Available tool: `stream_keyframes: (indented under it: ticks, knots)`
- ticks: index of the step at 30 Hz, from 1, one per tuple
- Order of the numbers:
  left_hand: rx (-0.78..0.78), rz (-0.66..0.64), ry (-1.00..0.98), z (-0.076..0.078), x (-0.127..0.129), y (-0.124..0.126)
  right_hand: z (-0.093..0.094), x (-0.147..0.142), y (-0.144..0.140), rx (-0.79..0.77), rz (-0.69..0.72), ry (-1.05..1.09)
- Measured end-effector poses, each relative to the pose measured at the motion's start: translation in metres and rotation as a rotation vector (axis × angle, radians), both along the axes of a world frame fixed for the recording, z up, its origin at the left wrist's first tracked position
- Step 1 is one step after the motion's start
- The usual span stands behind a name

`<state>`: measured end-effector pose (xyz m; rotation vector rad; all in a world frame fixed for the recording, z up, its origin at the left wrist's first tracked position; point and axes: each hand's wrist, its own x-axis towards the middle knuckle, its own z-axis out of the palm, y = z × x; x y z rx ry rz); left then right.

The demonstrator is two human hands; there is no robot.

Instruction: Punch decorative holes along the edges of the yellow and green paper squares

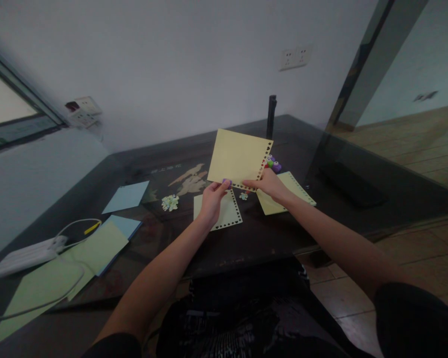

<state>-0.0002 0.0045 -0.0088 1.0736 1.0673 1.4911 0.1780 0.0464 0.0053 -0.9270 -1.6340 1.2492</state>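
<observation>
Both of my hands hold up one pale yellow paper square above the dark table. Its right and bottom edges carry a row of small punched holes. My left hand pinches the bottom edge near the middle. The lower right corner is pinched by my right hand. Under my hands lie two more yellow sheets with punched borders, one below my left hand and one to the right of my right hand.
Small coloured craft punches sit just behind the held sheet. A pile of punched paper bits lies left of it. Blue and green sheets and a white power strip with cable are at the left. A dark post stands at the back.
</observation>
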Motion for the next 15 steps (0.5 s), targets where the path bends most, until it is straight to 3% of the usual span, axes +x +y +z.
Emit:
stream_keyframes:
  ticks: [15]
  knots:
    - [0.101,-0.011,0.008,-0.0007,0.0023,0.0035,0.0025,0.0016,-0.0009,0.051,-0.056,-0.07]
